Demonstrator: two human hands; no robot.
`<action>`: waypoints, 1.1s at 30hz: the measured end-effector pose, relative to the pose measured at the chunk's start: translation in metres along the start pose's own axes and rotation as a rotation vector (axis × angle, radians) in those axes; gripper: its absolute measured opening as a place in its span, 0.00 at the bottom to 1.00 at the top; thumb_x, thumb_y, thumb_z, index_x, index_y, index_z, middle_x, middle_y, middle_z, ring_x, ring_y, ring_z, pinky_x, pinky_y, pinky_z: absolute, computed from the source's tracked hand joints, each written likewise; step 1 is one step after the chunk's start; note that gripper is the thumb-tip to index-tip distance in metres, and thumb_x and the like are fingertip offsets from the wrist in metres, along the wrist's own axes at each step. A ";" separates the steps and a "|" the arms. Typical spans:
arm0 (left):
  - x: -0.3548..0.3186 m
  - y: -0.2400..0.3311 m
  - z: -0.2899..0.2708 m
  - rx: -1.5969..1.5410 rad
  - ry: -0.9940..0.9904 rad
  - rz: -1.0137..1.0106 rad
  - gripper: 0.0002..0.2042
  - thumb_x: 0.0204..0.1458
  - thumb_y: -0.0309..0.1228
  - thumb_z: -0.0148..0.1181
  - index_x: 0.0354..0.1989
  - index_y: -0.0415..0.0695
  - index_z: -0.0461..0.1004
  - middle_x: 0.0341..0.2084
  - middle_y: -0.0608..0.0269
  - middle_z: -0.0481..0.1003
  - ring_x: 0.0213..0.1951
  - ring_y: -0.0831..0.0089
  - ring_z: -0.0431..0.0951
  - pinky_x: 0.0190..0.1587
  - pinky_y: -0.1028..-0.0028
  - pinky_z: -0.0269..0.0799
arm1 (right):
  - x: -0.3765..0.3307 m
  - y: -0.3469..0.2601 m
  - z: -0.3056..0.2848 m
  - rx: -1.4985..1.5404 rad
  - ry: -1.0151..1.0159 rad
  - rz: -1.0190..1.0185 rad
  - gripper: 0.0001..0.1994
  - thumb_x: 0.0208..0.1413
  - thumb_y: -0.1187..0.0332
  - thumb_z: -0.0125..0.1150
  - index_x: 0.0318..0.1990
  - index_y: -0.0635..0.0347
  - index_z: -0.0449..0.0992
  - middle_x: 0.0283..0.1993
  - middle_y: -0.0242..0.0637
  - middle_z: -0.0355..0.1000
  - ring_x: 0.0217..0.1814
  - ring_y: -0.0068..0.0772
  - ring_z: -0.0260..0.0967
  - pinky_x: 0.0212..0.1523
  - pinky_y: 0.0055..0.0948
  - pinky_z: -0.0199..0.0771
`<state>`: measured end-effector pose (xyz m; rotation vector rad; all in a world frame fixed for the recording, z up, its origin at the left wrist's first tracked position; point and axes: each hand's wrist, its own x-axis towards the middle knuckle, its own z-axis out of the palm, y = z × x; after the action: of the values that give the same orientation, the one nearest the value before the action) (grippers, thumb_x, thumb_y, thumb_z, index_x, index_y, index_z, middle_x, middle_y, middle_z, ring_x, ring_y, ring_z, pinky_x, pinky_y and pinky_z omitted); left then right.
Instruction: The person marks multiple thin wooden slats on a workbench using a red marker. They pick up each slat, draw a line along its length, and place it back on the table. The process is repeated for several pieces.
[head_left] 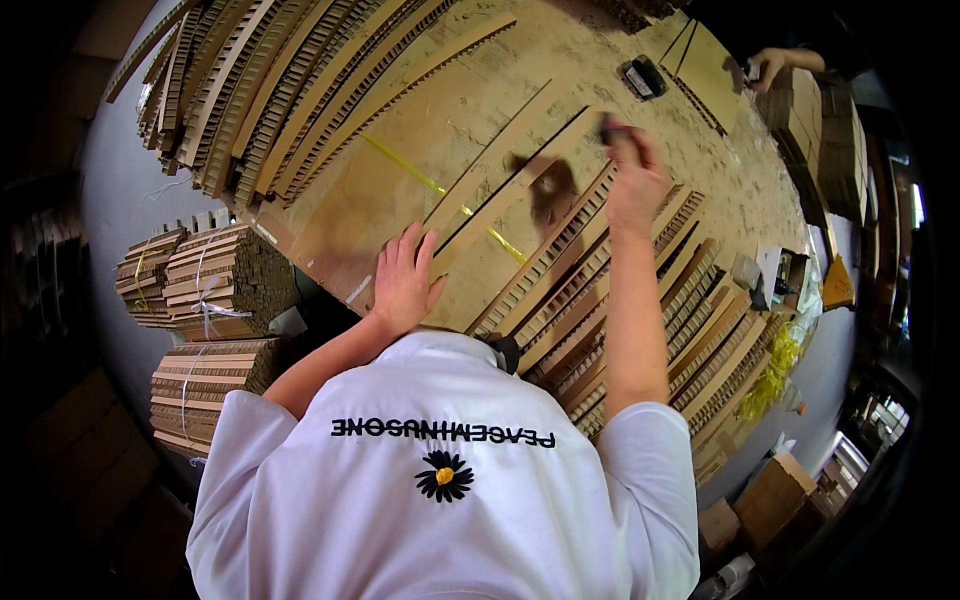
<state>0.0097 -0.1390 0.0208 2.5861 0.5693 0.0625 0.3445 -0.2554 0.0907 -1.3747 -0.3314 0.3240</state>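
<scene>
My left hand (402, 282) lies flat with its fingers stretched out, at the near end of a long cardboard strip (487, 160) on the worktable. Beside that strip lies a second cardboard strip (515, 180) with a dark edge. My right hand (637, 185) is raised over the table near the far end of the second strip, its fingers closed round a small dark object (608, 128). Motion blur hides what kind of object it is. A shadow falls on the table to the left of this hand. A yellow strap (410, 168) runs beneath the strips.
Honeycomb cardboard strips (290, 90) stand in rows at the far left; more strips (640, 300) lie at the right. Tied bundles (215, 280) sit beyond the left edge. A black box (641, 78) rests farther back. Another person's hand (775, 68) shows at upper right.
</scene>
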 end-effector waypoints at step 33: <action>0.052 0.051 0.024 -0.161 -0.323 0.002 0.51 0.46 0.39 0.77 0.75 0.35 0.52 0.60 0.33 0.67 0.61 0.39 0.73 0.64 0.53 0.74 | -0.158 0.054 0.015 0.507 0.267 0.437 0.09 0.65 0.63 0.73 0.48 0.54 0.83 0.45 0.27 0.82 0.43 0.20 0.78 0.39 0.23 0.75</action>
<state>0.0801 -0.1698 0.0205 2.3725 0.4230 -0.2922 0.1925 -0.2984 0.0331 -0.9590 0.2681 0.5368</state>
